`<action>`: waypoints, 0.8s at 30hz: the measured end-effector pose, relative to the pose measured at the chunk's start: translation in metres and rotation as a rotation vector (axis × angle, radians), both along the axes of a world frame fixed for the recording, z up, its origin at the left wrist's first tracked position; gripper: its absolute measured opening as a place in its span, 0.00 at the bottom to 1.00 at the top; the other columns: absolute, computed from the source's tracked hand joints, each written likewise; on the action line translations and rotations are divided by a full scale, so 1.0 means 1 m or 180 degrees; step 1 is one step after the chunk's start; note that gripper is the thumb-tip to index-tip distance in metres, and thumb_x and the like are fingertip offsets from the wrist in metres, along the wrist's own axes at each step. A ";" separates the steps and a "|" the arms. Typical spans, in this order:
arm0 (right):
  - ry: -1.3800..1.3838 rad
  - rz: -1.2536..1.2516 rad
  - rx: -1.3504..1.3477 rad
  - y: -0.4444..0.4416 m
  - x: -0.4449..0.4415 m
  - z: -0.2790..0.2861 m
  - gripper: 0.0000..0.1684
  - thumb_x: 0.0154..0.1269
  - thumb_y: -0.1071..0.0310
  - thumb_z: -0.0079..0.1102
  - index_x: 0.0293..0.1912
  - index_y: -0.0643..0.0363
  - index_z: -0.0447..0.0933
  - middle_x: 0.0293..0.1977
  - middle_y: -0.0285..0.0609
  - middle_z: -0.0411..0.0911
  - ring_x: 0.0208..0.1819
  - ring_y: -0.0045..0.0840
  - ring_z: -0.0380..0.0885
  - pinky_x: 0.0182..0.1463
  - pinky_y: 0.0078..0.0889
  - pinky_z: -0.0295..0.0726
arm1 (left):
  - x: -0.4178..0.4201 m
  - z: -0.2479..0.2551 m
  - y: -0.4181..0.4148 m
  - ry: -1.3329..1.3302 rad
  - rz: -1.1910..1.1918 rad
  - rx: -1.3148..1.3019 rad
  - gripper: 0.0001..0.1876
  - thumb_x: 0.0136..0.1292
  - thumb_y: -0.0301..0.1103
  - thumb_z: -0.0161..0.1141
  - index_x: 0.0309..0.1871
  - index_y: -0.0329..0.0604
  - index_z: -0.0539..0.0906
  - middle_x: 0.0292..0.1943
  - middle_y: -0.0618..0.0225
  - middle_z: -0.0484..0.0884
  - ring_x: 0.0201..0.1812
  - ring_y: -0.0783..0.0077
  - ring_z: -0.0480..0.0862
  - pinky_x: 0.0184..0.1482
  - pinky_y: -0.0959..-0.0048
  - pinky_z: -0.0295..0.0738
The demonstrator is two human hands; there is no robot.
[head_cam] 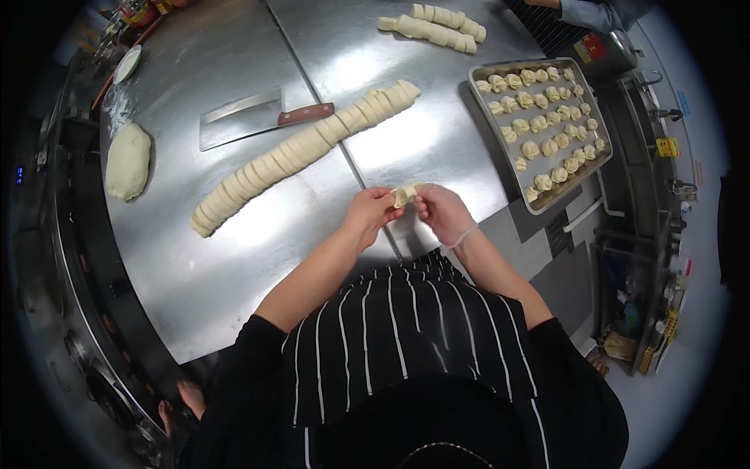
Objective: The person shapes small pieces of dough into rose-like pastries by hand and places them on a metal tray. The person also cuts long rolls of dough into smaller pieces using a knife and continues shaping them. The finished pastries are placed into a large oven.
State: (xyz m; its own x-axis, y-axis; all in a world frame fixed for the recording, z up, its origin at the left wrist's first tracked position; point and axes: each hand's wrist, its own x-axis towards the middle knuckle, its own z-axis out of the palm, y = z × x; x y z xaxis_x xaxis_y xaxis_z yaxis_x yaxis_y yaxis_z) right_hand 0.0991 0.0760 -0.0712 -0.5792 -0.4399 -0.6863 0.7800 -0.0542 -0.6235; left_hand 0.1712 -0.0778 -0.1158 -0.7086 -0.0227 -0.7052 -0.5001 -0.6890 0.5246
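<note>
Between my left hand (374,212) and my right hand (443,212) is a small piece of rolled dough (404,196), gripped by the fingers of both above the steel table's near edge. A long dough roll (304,152), cut into many slices that still lie side by side, runs diagonally across the table (246,287). Behind it lies a cleaver (252,120), its wooden handle touching or close to the roll. To the right, a metal tray (530,205) holds rows of twisted dough pieces (549,146).
Two shorter sliced dough rolls (436,32) lie at the back. An uncut dough lump (129,162) rests at the left, near scattered flour and a white dish (127,64). Another person's sleeve (592,13) shows at top right; another person's hands (190,398) show at lower left.
</note>
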 end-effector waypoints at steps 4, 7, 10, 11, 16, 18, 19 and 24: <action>0.1252 0.0060 0.1013 0.015 -0.032 -0.027 0.09 0.67 0.69 0.58 0.38 0.67 0.79 0.25 0.36 0.78 0.25 0.17 0.75 0.30 0.18 0.74 | -0.036 -0.015 0.039 0.0038 -0.0078 0.0173 0.08 0.66 0.23 0.59 0.46 0.29 0.79 0.43 0.58 0.82 0.42 0.67 0.84 0.47 0.74 0.82; 0.2772 0.0451 0.1625 0.022 -0.048 -0.045 0.07 0.65 0.69 0.59 0.39 0.63 0.81 0.31 0.43 0.81 0.30 0.28 0.81 0.33 0.26 0.79 | -0.060 -0.024 0.050 -0.0005 -0.0149 -0.0065 0.07 0.65 0.22 0.58 0.44 0.28 0.79 0.42 0.57 0.83 0.42 0.66 0.84 0.48 0.74 0.82; 0.4342 0.0830 0.1985 0.030 -0.052 -0.048 0.06 0.64 0.69 0.60 0.41 0.56 0.80 0.36 0.48 0.79 0.35 0.38 0.81 0.37 0.33 0.80 | -0.081 -0.028 0.052 -0.0148 -0.0202 -0.0436 0.06 0.65 0.21 0.57 0.42 0.28 0.80 0.41 0.56 0.84 0.40 0.65 0.85 0.45 0.73 0.84; 0.4497 0.1059 0.2033 0.032 -0.057 -0.047 0.07 0.63 0.70 0.60 0.41 0.56 0.80 0.36 0.47 0.79 0.34 0.38 0.81 0.37 0.34 0.80 | -0.086 -0.027 0.053 -0.0165 -0.0242 -0.0528 0.06 0.65 0.20 0.57 0.42 0.28 0.80 0.40 0.56 0.84 0.39 0.66 0.86 0.43 0.74 0.84; 0.5485 0.1691 0.1840 0.054 -0.068 -0.052 0.11 0.57 0.72 0.58 0.42 0.56 0.79 0.36 0.42 0.76 0.36 0.37 0.79 0.37 0.37 0.78 | -0.095 -0.028 0.054 -0.0269 -0.0702 -0.1091 0.06 0.64 0.21 0.56 0.42 0.26 0.80 0.38 0.56 0.84 0.33 0.67 0.86 0.35 0.75 0.86; 0.5587 0.1978 0.2003 0.059 -0.064 -0.053 0.12 0.56 0.72 0.57 0.43 0.55 0.79 0.37 0.41 0.75 0.39 0.36 0.77 0.39 0.37 0.77 | -0.093 -0.030 0.052 -0.0197 -0.0871 -0.1336 0.07 0.65 0.22 0.56 0.42 0.26 0.80 0.37 0.57 0.84 0.32 0.69 0.86 0.34 0.76 0.85; 0.5638 0.2121 0.2087 0.062 -0.061 -0.053 0.13 0.56 0.71 0.56 0.43 0.55 0.78 0.37 0.41 0.74 0.40 0.36 0.76 0.40 0.37 0.76 | -0.091 -0.031 0.050 -0.0166 -0.1022 -0.1543 0.08 0.64 0.23 0.57 0.43 0.26 0.80 0.36 0.57 0.84 0.32 0.69 0.86 0.33 0.76 0.84; 0.5425 0.2844 0.2800 0.057 -0.036 -0.052 0.16 0.59 0.70 0.52 0.49 0.55 0.76 0.38 0.41 0.72 0.42 0.34 0.74 0.44 0.37 0.72 | -0.074 -0.039 0.041 0.0266 -0.1680 -0.2720 0.14 0.61 0.30 0.60 0.45 0.27 0.79 0.32 0.56 0.85 0.30 0.70 0.86 0.30 0.75 0.80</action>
State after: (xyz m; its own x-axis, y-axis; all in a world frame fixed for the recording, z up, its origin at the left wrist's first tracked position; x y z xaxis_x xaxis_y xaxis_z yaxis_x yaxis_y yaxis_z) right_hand 0.0630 0.1332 -0.1235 -0.5722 -0.8195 0.0310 -0.8033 0.5525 -0.2222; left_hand 0.0973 -0.0369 -0.1552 -0.8204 -0.1665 -0.5470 -0.5717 0.2336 0.7865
